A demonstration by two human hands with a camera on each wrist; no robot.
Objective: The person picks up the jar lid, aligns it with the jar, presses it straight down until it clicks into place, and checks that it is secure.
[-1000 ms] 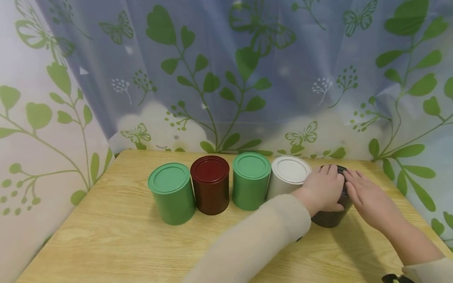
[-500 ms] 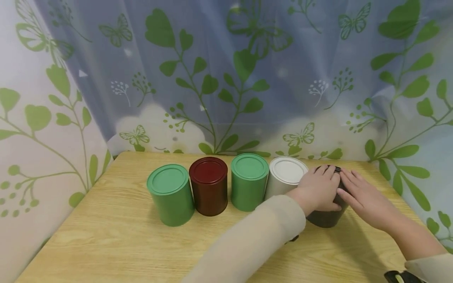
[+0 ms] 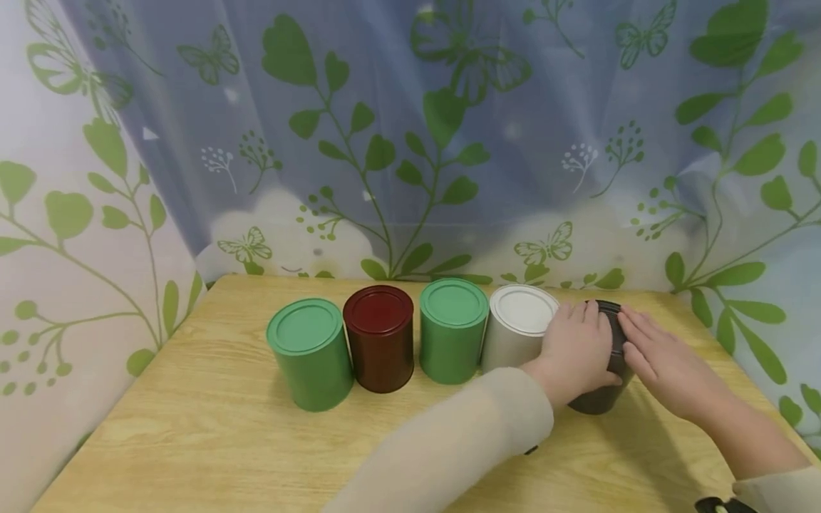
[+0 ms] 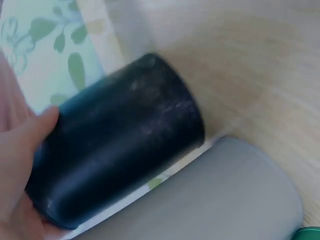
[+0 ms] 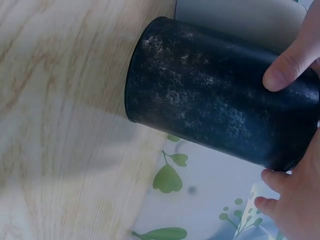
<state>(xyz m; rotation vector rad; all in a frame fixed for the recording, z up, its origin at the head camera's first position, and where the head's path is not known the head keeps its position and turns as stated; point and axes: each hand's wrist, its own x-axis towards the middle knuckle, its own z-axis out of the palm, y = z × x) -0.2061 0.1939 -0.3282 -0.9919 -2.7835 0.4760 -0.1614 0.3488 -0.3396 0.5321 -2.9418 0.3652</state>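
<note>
While both hands closed in, black tin (image 3: 606,370) stood at the row's right end, just beside the white tin (image 3: 518,335), left hand (image 3: 574,353) wrapped over its top and side, right hand (image 3: 663,360) flat-fingered against its far side, lid mostly hidden.

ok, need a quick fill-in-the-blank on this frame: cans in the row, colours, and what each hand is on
1. Both hands touch the ____ can at the right end of the row.
2. The left hand lies between that can and the ____ can.
3. Counting all cans on the wooden table, there are ____.
4. The dark red can stands between two ____ cans.

Missing words: black; white; five; green
</note>
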